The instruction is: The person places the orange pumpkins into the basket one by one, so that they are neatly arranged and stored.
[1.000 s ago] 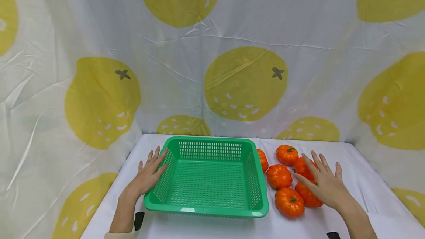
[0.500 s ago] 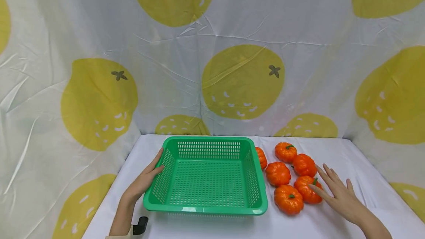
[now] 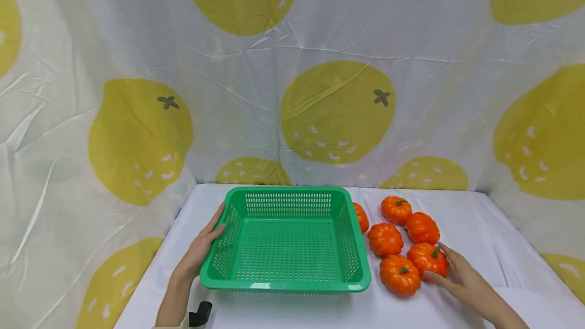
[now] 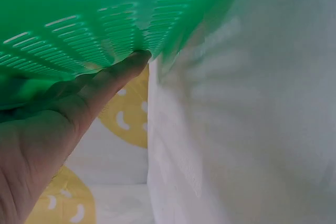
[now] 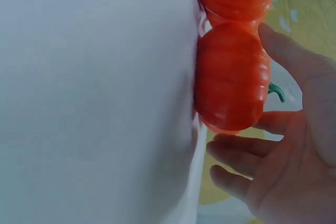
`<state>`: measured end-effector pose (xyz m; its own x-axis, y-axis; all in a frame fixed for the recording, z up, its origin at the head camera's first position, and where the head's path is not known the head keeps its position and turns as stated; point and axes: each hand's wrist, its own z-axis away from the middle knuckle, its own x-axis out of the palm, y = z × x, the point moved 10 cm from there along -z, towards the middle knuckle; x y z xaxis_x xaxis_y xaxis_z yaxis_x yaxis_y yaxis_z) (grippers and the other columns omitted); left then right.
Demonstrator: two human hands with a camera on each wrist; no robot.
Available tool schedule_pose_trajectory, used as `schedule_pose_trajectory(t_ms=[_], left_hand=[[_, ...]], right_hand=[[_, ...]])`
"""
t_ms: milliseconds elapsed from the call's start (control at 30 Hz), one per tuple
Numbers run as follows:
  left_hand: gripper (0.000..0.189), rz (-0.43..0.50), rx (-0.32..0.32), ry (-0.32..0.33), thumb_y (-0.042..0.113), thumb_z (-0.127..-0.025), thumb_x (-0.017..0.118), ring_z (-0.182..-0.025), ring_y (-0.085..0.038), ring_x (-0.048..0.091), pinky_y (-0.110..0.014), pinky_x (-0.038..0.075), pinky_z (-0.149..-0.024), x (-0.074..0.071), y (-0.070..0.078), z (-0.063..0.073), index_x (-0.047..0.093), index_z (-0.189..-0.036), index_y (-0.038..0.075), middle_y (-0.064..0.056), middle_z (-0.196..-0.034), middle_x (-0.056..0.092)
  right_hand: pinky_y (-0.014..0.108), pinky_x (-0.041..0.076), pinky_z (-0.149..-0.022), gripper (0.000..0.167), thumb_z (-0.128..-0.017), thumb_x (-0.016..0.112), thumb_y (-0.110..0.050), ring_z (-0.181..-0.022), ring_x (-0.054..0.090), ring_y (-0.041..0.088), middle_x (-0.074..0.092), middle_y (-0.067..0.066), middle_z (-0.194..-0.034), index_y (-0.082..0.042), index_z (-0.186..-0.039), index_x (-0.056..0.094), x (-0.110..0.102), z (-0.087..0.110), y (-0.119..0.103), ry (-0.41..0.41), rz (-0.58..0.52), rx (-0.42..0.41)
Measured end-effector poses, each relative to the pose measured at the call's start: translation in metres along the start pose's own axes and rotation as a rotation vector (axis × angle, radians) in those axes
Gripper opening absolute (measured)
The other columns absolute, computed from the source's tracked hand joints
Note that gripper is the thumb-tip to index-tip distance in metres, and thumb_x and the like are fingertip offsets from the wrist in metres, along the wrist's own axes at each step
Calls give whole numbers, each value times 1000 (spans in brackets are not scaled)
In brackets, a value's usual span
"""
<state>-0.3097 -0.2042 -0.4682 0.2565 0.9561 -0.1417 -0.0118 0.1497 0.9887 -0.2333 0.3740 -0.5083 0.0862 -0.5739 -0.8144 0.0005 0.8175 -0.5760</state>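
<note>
In the head view a green plastic basket [image 3: 285, 286] stands on the white cloth. My left hand [image 3: 195, 253] holds its left side, thumb on the rim and fingers along the outer wall. The left wrist view shows a finger [image 4: 123, 72] against the slotted wall. To the right of the basket lie several small orange pumpkins. My right hand [image 3: 466, 281] is spread around the nearest-right pumpkin [image 3: 428, 262], thumb at its front and fingers behind. In the right wrist view the thumb meets this pumpkin [image 5: 231, 77], while some fingertips stand just off its side.
Another pumpkin [image 3: 399, 275] sits against it at the front left, and one [image 3: 361, 217] is partly hidden behind the basket's right wall. A lemon-print curtain [image 3: 237, 116] hangs behind and on both sides. A black wrist device [image 3: 201, 314] is below my left hand.
My left hand has gone from lying spread at the basket's side to holding its rim. My right hand has come down from above the pumpkins to the right-hand one.
</note>
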Motion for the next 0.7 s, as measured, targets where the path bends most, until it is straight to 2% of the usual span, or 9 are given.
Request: schedule_pose_trajectory(t_ms=[133, 300, 433, 500, 600, 667, 700], left_hand=[[59, 5, 2, 4, 28, -115, 33, -162, -30, -13, -62, -4, -128, 0, -1, -1, 9, -168, 28, 0, -176, -4], [58, 8, 13, 7, 29, -115, 32, -162, -30, -13, -62, -4, -128, 0, -1, -1, 9, -168, 28, 1, -176, -3], [58, 9, 13, 8, 28, -115, 31, -162, -30, -13, -62, -5, -128, 0, -1, 0, 10, -168, 27, 2, -176, -2], [57, 6, 13, 12, 28, -115, 31, -162, -30, -12, -62, -5, -128, 0, -1, 0, 10, -168, 28, 2, -176, -2], [57, 5, 13, 17, 29, -115, 31, -162, -29, -12, -62, -4, -128, -1, -1, 0, 10, -168, 28, 3, -176, -1], [57, 8, 8, 19, 29, -115, 31, -163, -28, -11, -62, -3, -128, -1, -1, 1, 11, -168, 29, 4, -176, -1], [57, 8, 7, 19, 30, -115, 31, -163, -28, -11, -62, -3, -128, -1, -1, 1, 11, -168, 30, 4, -176, -1]], right_hand=[[79, 35, -103, 102, -97, 67, -53, -131, 38, 64, 32, 48, -149, 18, -155, 20, 4, -6, 0, -9, 15, 56], [67, 47, -102, 102, -97, 68, -54, -129, 45, 61, 33, 46, -149, 17, -155, 22, 3, -8, -3, 16, -1, 88], [53, 57, -95, 98, -96, 70, -50, -127, 48, 57, 36, 44, -149, 14, -156, 26, -5, -5, -12, 74, -29, 59], [35, 60, -88, 94, -95, 73, -45, -126, 50, 55, 39, 42, -149, 12, -156, 30, -13, -3, -20, 125, -38, 18], [12, 52, -78, 91, -95, 74, -42, -126, 50, 52, 41, 40, -151, 9, -157, 32, -24, -5, -36, 171, -56, -30], [11, 51, -80, 91, -95, 74, -44, -126, 51, 51, 42, 37, -152, 5, -159, 32, -29, -9, -51, 176, -70, -45], [16, 53, -82, 91, -95, 73, -46, -126, 52, 50, 43, 35, -153, 3, -159, 31, -31, -13, -58, 167, -76, -45]])
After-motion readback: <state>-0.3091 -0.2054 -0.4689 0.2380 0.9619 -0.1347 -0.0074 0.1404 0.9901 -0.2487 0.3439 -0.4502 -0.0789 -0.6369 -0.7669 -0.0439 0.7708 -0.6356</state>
